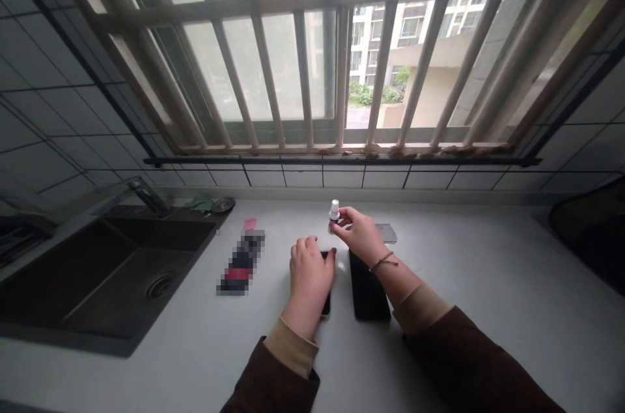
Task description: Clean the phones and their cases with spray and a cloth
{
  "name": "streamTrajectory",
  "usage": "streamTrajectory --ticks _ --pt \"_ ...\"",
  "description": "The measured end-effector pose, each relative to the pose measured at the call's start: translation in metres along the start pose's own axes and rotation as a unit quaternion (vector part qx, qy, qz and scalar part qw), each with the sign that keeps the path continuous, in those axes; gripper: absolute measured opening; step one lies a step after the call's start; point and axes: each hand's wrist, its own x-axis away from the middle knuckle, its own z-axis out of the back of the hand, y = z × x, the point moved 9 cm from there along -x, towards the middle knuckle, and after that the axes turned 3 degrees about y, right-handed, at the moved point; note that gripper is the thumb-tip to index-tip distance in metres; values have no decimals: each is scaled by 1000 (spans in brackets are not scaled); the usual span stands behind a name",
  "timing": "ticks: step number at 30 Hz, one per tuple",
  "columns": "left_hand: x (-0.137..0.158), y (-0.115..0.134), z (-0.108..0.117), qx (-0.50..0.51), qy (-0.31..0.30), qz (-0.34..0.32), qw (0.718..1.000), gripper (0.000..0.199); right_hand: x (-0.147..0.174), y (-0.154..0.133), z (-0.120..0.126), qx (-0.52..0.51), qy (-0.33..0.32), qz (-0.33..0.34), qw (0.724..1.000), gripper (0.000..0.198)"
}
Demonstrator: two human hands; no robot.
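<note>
A small white spray bottle (334, 210) stands upright between the thumb and fingers of my right hand (362, 235), which is closed on it. My left hand (311, 273) lies over a dark smartphone (325, 305), thumb along its right side and fingers at its left, so most of the phone is hidden. Beneath my right wrist, a larger black flat device (368, 296), like a big phone or tablet, rests on the counter. Beyond that device is a thin grey flat piece (387, 232), partly covered by my right hand.
A white counter (185, 348) spreads under everything. To the left is a dark sink (102, 283) with a faucet (149, 197). A blurred-out dark and red item (240, 266) and a pink slip (250, 224) lie beside it. Behind stands a barred window (278, 74).
</note>
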Motion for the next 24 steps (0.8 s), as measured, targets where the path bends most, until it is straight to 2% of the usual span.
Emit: streamTrajectory --ticks 3,10,16,24 --pt "2 -6 3 -61 13 28 998 43 -18 7 -18 13 0 4 1000 24" --pt "4 -11 -12 -82 -52 48 994 43 -28 9 -59 26 -32 22 999 25" --pt "5 -9 -12 -83 -67 46 993 40 -28 15 -66 53 -49 14 997 27" --pt "5 -9 -10 -87 -68 49 993 40 -25 21 -64 88 -64 15 994 41"
